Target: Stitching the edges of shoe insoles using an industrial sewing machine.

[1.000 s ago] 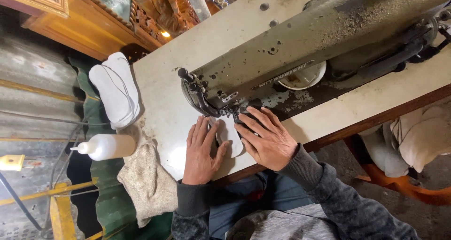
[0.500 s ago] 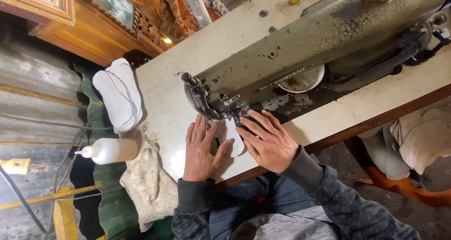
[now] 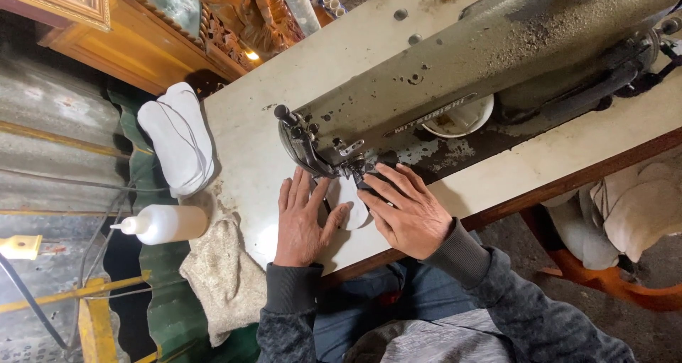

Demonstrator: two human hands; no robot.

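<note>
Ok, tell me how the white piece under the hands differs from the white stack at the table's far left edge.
The white piece lies flat as a single layer on the table at the sewing machine; the white stack is several pieces piled up. The left hand and right hand press on the piece; nothing touches the stack. The piece is mostly covered; the stack shows whole. Both are white.

white fabric piece (image 3: 350, 199) | olive-grey sewing machine (image 3: 455, 72) | cream table (image 3: 298, 86) | white bottle (image 3: 165, 223)
</note>
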